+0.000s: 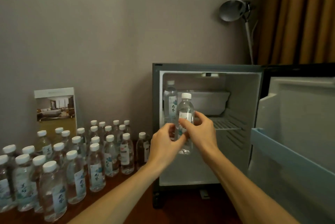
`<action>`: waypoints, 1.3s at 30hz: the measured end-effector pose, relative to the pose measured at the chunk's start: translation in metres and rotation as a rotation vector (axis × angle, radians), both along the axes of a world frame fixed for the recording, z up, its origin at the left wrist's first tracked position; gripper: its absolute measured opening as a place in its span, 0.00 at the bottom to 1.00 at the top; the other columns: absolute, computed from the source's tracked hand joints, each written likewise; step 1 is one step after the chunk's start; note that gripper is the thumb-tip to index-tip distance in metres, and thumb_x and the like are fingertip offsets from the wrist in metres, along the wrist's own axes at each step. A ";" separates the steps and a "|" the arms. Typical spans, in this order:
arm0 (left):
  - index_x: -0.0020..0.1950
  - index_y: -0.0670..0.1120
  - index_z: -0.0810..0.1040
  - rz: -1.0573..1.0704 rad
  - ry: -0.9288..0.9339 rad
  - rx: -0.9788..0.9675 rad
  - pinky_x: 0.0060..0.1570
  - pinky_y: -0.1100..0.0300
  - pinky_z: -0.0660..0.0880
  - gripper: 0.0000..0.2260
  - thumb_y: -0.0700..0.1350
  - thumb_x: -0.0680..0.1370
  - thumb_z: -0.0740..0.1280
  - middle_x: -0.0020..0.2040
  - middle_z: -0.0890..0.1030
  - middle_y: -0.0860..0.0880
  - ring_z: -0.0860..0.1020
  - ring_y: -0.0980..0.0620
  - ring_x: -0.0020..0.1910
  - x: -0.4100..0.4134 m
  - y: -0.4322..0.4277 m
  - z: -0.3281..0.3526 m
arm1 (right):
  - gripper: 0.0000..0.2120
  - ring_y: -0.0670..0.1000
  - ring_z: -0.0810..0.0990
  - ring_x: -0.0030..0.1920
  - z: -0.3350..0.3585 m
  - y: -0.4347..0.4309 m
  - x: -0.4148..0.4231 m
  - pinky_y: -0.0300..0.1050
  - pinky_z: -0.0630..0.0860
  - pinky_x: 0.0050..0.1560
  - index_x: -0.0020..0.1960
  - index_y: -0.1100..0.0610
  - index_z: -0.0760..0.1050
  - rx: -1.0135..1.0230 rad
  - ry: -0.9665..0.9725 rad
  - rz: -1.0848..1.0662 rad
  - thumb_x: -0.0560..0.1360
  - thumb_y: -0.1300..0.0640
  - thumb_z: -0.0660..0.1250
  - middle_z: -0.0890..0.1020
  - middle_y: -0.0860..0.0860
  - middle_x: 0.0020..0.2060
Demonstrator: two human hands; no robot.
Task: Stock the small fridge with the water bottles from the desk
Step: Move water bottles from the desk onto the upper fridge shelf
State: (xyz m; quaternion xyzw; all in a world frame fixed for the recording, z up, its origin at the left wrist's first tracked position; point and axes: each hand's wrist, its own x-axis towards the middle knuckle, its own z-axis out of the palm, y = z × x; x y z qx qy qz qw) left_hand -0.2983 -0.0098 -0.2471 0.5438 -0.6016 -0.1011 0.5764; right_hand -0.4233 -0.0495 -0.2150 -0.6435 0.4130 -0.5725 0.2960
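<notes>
**Step in hand:** placing one water bottle [185,107] into the small fridge [241,97]. Stocking appears to be at an early stage. One stored bottle [170,100] stands upright at the left rear of the cabinet, its base hidden behind the hands. A large group of bottles [81,160] stands on the surface [126,198] to the left of the fridge.

**Recommended procedure:**
1. Keep the held bottle upright, cap uppermost.
2. Pass it through the opening and set it just beside the stored bottle without knocking it.
3. Seat the base flat before releasing. The bars of the wire shelf [226,124] may tilt a base that is set down off-centre.
4. Fill from the rear left outwards, so later bottles have room.

**Grip state:** The left grip [166,140] closes round the lower body of the water bottle, thumb to the front. The right grip [201,129] closes round the label band. Both are closed to the width of the bottle. The water bottle is held in the air before the left half of the opening and rests on no shelf. The door [299,115] stands open to the right.
</notes>
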 end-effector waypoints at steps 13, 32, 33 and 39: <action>0.66 0.53 0.76 0.020 0.010 0.067 0.44 0.68 0.73 0.17 0.53 0.79 0.74 0.54 0.82 0.56 0.80 0.61 0.50 -0.024 -0.090 0.040 | 0.30 0.52 0.85 0.54 0.044 -0.095 -0.022 0.54 0.83 0.57 0.75 0.51 0.72 0.039 0.084 0.116 0.76 0.50 0.76 0.84 0.54 0.59; 0.71 0.44 0.66 0.295 -0.293 -0.036 0.49 0.49 0.83 0.24 0.44 0.80 0.73 0.56 0.82 0.44 0.84 0.45 0.52 -0.012 -0.146 0.040 | 0.30 0.51 0.83 0.56 0.028 -0.166 0.005 0.52 0.81 0.58 0.75 0.47 0.71 -0.135 0.247 0.085 0.76 0.53 0.76 0.85 0.50 0.56; 0.70 0.43 0.66 0.297 -0.292 -0.030 0.48 0.49 0.83 0.23 0.42 0.80 0.73 0.55 0.82 0.44 0.84 0.45 0.51 -0.011 -0.147 0.040 | 0.31 0.51 0.83 0.56 0.028 -0.167 0.007 0.51 0.80 0.59 0.75 0.48 0.71 -0.135 0.252 0.078 0.75 0.53 0.77 0.86 0.51 0.56; 0.68 0.43 0.68 0.309 -0.332 0.000 0.49 0.45 0.83 0.19 0.41 0.80 0.71 0.53 0.84 0.44 0.84 0.43 0.51 -0.009 -0.151 0.036 | 0.28 0.50 0.83 0.54 0.020 -0.168 0.006 0.44 0.81 0.52 0.73 0.50 0.71 -0.087 0.216 0.112 0.76 0.59 0.75 0.85 0.51 0.55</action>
